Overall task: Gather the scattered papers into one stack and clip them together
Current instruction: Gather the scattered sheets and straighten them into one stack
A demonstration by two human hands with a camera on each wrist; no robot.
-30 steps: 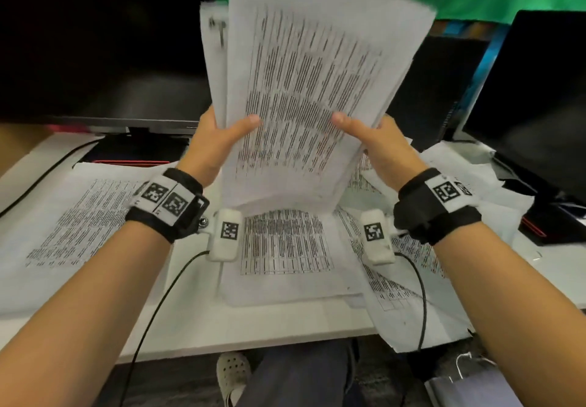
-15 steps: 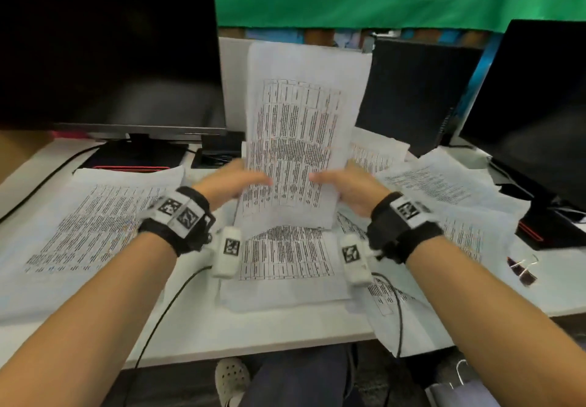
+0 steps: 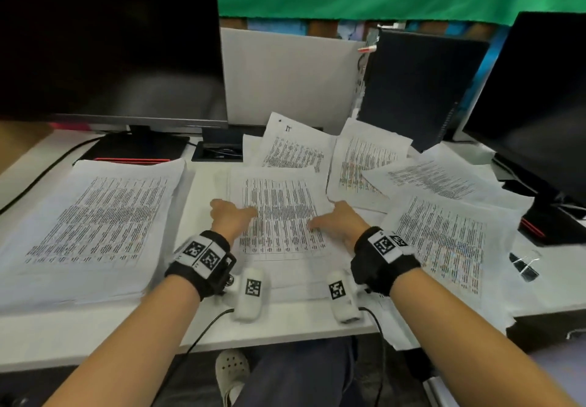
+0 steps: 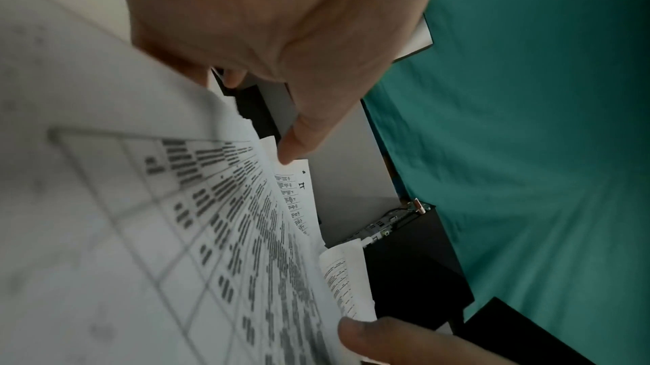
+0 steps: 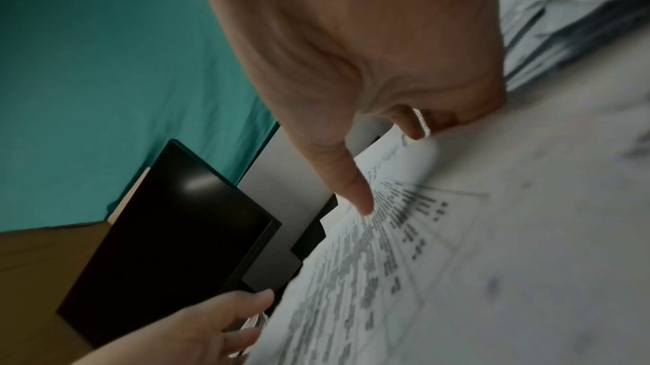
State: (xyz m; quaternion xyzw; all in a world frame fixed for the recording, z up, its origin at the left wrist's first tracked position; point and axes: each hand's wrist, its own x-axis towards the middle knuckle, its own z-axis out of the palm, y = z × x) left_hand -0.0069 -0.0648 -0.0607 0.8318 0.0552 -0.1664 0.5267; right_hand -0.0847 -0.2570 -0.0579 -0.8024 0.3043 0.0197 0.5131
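The stack of printed papers (image 3: 279, 216) lies flat in the middle of the desk, on top of other sheets. My left hand (image 3: 233, 216) grips its left edge, thumb on top and fingers under the edge. My right hand (image 3: 336, 221) grips the right edge in the same way. The left wrist view has my left hand (image 4: 267, 120) with its thumb over the stack (image 4: 211, 232). In the right wrist view my right hand (image 5: 351, 148) presses its thumb on the print. Black binder clips (image 3: 523, 265) lie at the right of the desk.
A thick pile of papers (image 3: 95, 216) lies left of the stack. Loose sheets spread behind (image 3: 291, 150) and to the right (image 3: 444, 241), some overhanging the desk's front edge. Dark monitors stand at back left (image 3: 107, 42) and right (image 3: 539, 105), a black case (image 3: 421, 86) between.
Both hands held the stack upright in the air, then brought it down and laid it flat on the sheets in the middle of the desk.
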